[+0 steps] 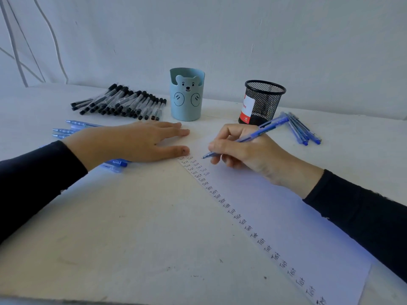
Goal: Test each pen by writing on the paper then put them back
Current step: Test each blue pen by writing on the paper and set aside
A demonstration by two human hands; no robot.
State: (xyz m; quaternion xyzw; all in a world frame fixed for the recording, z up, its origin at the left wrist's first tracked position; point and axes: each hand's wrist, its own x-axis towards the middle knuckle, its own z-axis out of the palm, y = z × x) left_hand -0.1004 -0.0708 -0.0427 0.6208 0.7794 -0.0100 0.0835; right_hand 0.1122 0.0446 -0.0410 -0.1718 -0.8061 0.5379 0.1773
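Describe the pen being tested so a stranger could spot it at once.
Find the white paper lined with "Test" words. At its far end the right hand grips a blue pen, tip at the sheet. It alone is held; the other blue pens lie loose.

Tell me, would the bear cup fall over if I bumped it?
Probably not easily: the bear cup stands upright on a wide flat base. Nothing sticks out, so it is likely light and might slide on the table instead.
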